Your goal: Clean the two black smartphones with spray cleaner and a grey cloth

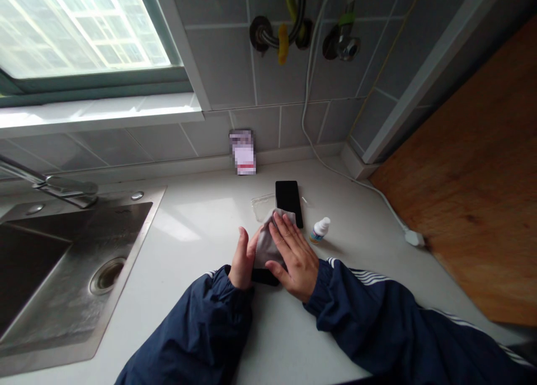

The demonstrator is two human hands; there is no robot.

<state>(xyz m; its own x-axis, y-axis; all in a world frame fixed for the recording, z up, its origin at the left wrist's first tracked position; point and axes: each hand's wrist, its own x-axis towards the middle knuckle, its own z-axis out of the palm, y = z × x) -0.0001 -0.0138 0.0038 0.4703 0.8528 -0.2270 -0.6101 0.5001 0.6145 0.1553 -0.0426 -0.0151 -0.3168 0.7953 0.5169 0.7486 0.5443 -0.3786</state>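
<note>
Covering grey cloth over dark slab, right hand lies flat, fingers outstretched; left hand upright, fingers partly hidden, grip unclear.

The person wears a loose navy-blue jacket of thin, crinkling fabric, its left sleeve and right sleeve ending in gathered cuffs. Narrow parallel white stripes run along the right sleeve, and a short stretch shows near the left wrist. The left hand and right hand are bare.
</note>
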